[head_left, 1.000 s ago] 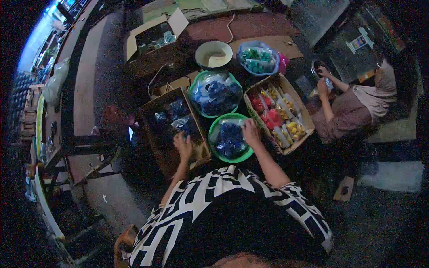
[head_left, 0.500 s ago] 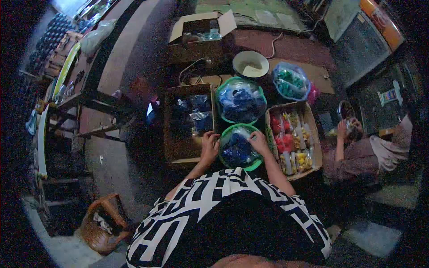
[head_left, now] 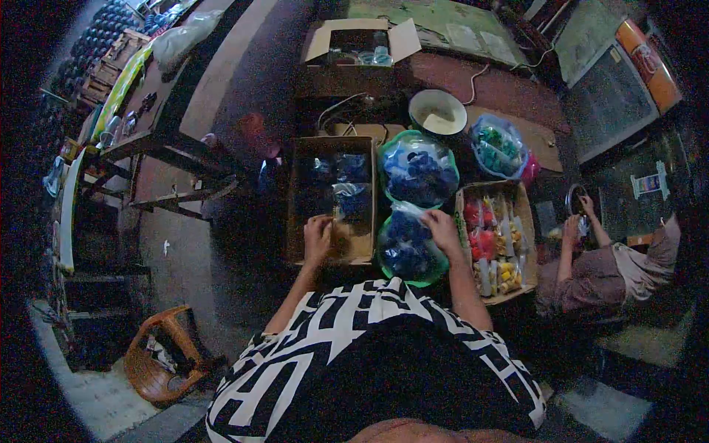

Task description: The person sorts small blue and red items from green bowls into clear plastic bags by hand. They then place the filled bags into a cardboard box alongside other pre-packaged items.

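Note:
My right hand [head_left: 444, 231] pinches the edge of a clear plastic bag [head_left: 408, 211] above the near green basket [head_left: 413, 283]. That basket holds dark blue pieces [head_left: 406, 251], partly covered by plastic. My left hand [head_left: 317, 238] hovers over the near part of a cardboard box [head_left: 368, 249], its fingers curled together; what they hold, if anything, is blurred. Clear packets of dark blue pieces [head_left: 350, 198] lie in the box's far part. Behind the near basket stands a second basket [head_left: 385, 164] with more blue pieces in plastic.
To the right, a cardboard box [head_left: 526, 275] holds packets of red and yellow pieces. Farther back are a white bowl [head_left: 459, 112], a bluish basket [head_left: 523, 159] of green pieces and an open carton [head_left: 314, 79]. A co-worker [head_left: 591, 277] sits at the right.
My left hand has moved left from the basket's rim to over the cardboard box. My right hand now holds clear plastic higher over the basket. The whole view has shifted slightly.

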`<state>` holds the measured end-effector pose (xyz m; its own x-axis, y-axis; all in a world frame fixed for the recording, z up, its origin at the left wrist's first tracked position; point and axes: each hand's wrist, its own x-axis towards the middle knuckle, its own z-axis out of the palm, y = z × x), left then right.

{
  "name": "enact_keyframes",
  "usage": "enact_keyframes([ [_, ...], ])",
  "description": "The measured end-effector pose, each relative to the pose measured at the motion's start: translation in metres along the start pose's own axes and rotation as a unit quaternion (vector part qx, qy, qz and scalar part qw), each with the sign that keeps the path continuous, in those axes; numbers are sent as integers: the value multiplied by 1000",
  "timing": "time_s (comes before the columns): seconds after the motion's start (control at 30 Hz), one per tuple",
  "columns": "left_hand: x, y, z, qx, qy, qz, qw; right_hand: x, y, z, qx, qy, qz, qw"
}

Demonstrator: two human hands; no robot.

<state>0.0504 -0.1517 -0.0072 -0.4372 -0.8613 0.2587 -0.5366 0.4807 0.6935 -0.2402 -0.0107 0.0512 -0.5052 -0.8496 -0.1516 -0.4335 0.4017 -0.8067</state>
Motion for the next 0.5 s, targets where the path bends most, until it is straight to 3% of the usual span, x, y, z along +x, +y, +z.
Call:
enact_keyframes([
  [0.13,8,-11,-35,2,27,-5,1000,19,-33,32,135,-41,-61,988],
  [0.23,17,-20,-57,18,54,-9,998,38,-69,69,86,-117,-21,989],
  [0.3,21,-31,-70,10,47,-12,999,53,-87,98,60,-188,-62,978],
  [0.37,25,-38,-82,4,38,-12,999,74,-80,143,21,-173,-103,979],
  [0.43,24,-33,-95,-47,-13,-103,993,95,-66,183,-14,-156,-143,977],
  [0.5,19,-40,-98,-70,-25,-129,989,114,-56,215,0,-210,-167,963],
])
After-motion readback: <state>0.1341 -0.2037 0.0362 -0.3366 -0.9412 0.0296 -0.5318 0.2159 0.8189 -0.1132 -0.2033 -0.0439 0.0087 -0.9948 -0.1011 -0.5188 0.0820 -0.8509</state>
